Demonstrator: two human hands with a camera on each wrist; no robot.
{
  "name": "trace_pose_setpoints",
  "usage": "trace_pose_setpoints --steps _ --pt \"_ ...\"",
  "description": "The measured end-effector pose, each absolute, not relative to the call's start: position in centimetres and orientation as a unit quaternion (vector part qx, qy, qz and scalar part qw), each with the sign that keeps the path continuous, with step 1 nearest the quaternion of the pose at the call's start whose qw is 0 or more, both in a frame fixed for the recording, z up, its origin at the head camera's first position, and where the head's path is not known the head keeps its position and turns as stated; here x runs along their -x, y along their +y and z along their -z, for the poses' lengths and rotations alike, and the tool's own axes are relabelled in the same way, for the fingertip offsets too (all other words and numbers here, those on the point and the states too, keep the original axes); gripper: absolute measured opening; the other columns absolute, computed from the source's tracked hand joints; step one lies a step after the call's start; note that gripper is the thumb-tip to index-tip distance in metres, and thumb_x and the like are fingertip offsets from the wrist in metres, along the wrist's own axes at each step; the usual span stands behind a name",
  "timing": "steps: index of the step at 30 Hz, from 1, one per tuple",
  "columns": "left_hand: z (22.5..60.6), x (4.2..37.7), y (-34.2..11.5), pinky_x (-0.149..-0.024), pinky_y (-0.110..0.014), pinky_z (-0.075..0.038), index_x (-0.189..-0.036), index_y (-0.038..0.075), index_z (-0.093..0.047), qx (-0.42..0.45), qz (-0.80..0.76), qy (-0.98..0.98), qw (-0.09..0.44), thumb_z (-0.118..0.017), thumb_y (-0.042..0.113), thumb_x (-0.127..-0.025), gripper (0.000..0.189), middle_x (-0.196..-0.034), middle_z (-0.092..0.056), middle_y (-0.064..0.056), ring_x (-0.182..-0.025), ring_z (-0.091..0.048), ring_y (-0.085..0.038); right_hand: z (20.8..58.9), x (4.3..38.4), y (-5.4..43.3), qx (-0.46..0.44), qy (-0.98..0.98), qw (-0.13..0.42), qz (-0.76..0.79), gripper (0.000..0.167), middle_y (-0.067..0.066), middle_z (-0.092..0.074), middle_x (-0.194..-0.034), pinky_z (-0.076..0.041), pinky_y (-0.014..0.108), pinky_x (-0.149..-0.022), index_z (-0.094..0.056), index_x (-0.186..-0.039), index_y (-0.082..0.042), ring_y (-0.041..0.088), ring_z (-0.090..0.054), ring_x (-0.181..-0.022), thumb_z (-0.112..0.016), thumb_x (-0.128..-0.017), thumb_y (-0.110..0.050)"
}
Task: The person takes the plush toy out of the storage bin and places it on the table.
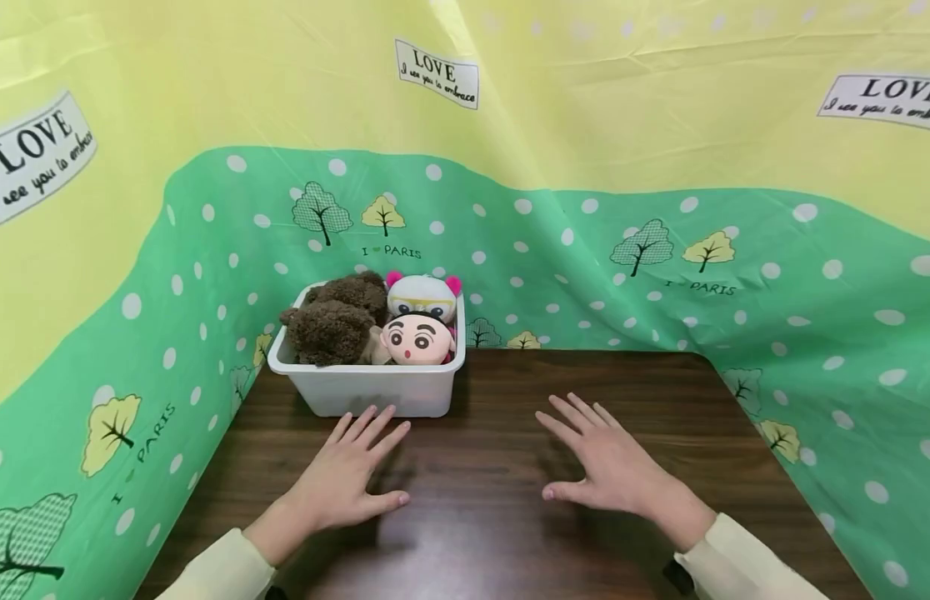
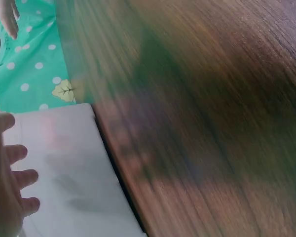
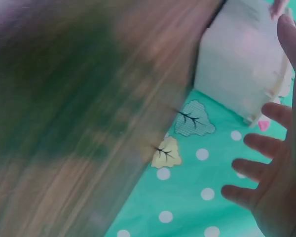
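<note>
In the head view my left hand (image 1: 345, 479) hovers over the table with fingers spread, just in front of a white plastic bin (image 1: 375, 392). My right hand (image 1: 611, 462) is held over the table farther right, its fingers also spread and holding nothing. Inside the bin lie dark brown fuzzy plush toys (image 1: 332, 329), a white plush head with pink ears and yellow glasses (image 1: 422, 296), and a plush with a round cartoon face and thick eyebrows (image 1: 417, 340). The left wrist view has the fingers (image 2: 24, 178) beside the bin's wall (image 2: 79, 173). Their lower bodies are hidden by the bin.
A dark wood-grain table (image 1: 495, 533) lies under both hands. Green and yellow printed cloth (image 1: 525, 250) hangs behind it and along both sides. The bin stands at the table's back left, close to the cloth.
</note>
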State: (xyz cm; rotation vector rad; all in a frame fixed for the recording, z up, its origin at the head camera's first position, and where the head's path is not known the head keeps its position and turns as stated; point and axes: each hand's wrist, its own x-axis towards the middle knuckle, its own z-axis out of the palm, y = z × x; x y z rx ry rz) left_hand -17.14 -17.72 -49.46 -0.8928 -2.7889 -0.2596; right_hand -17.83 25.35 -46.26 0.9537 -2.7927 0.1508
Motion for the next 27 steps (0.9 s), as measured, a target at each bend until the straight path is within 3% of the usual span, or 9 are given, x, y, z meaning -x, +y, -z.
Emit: trace_pose_setpoints --steps 3,7,12,17,20,22,27 --pt "49.4 17.4 -17.7 -0.113 -0.059 -0.039 -0.157 0.024 -0.042 0.292 0.115 -0.942 0.122 -0.063 0.075 -0.085 0.091 -0.157 -0.048 -0.008 -0.14 -0.05 -0.034 45.4 18.7 25.2 -0.328 -0.936 0.105 -0.071 0.101 0.01 -0.041 -0.162 -0.041 0.061 -0.112 -0.044 -0.156 -0.023 0.038 -0.042 -0.147 -0.061 -0.078 -0.085" --pt "49.1 17.7 -17.5 -0.102 -0.052 -0.051 -0.148 0.02 -0.053 0.264 0.177 -0.94 0.124 -0.069 0.067 -0.085 0.08 -0.14 -0.061 -0.003 -0.126 -0.061 -0.026 44.1 20.1 24.9 -0.331 -0.932 0.101 -0.108 0.092 0.006 -0.049 -0.155 -0.049 0.054 -0.106 -0.05 -0.152 -0.022 0.031 -0.053 -0.138 -0.071 -0.08 -0.075" --pt "48.4 18.4 -17.5 -0.095 -0.045 -0.055 -0.134 0.019 -0.064 0.191 0.311 -0.928 0.075 -0.075 0.052 -0.088 0.058 -0.125 -0.069 0.004 -0.112 -0.068 -0.019 42.6 22.3 24.3 -0.331 -0.926 0.093 -0.154 0.08 -0.002 -0.056 -0.147 -0.052 0.046 -0.103 -0.056 -0.145 -0.021 0.022 -0.058 -0.131 -0.078 -0.081 -0.064" --pt "47.8 19.5 -17.7 -0.087 -0.032 -0.058 -0.122 0.013 -0.068 0.131 0.458 -0.879 0.033 -0.077 0.029 -0.092 0.036 -0.111 -0.074 -0.003 -0.097 -0.072 -0.015 41.0 24.2 23.0 -0.329 -0.921 0.083 -0.19 0.077 -0.003 -0.059 -0.143 -0.049 0.048 -0.108 -0.059 -0.142 -0.018 0.025 -0.056 -0.134 -0.084 -0.08 -0.055" --pt "47.3 20.1 -17.9 -0.078 -0.027 -0.059 -0.123 0.002 -0.068 0.1 0.529 -0.843 0.003 -0.075 0.021 -0.094 0.035 -0.109 -0.075 -0.013 -0.092 -0.074 -0.017 40.2 25.4 22.0 -0.333 -0.918 0.073 -0.205 0.073 0.0 -0.06 -0.142 -0.047 0.048 -0.111 -0.059 -0.141 -0.017 0.027 -0.055 -0.136 -0.085 -0.081 -0.05" --pt "46.9 20.4 -18.2 -0.076 -0.027 -0.06 -0.128 -0.005 -0.063 0.083 0.571 -0.816 -0.031 -0.071 0.019 -0.097 0.04 -0.113 -0.074 -0.021 -0.096 -0.075 -0.025 39.8 26.2 21.2 -0.33 -0.917 0.069 -0.212 0.069 0.001 -0.062 -0.139 -0.049 0.047 -0.109 -0.06 -0.14 -0.016 0.026 -0.058 -0.132 -0.085 -0.083 -0.046" --pt "46.3 21.4 -19.1 -0.08 -0.033 -0.062 -0.142 -0.009 -0.048 0.038 0.646 -0.752 -0.123 -0.063 0.022 -0.102 0.052 -0.123 -0.071 -0.024 -0.107 -0.073 -0.036 38.8 27.9 18.5 -0.319 -0.914 0.068 -0.241 0.057 0.001 -0.067 -0.129 -0.056 0.041 -0.092 -0.063 -0.137 -0.016 0.021 -0.065 -0.11 -0.083 -0.087 -0.034"
